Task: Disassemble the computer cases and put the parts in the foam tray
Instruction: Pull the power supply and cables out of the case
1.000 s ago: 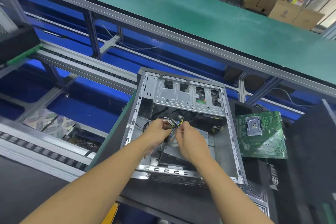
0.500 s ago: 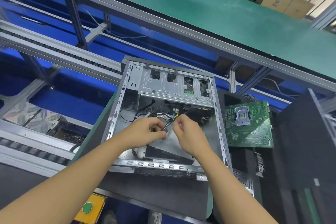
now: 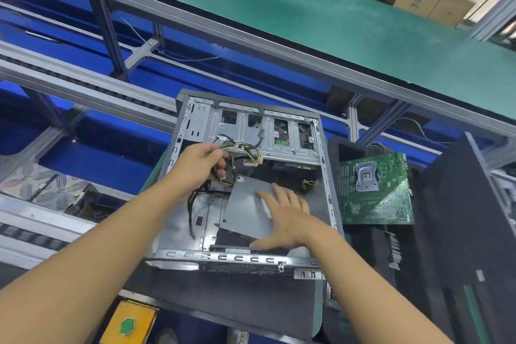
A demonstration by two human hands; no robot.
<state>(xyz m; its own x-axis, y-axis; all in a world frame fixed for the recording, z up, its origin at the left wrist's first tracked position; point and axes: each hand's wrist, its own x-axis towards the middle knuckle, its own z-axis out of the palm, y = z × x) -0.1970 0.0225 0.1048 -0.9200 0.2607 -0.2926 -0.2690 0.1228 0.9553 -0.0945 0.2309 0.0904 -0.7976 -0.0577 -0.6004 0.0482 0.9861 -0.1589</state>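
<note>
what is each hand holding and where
The left hand grips the cables mid-length, short of their connectors. The right hand holds nothing; it rests flat on the power supply.

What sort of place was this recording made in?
Most likely a factory line for electronics teardown: a long green-topped workbench, roller conveyor rails on aluminium framing, cardboard boxes stacked behind, and an opened computer case whose cables the left hand grips, with a bare motherboard beside it.

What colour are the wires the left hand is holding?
Yellow and black, in the cable bundle gripped by the left hand; head view.
</note>
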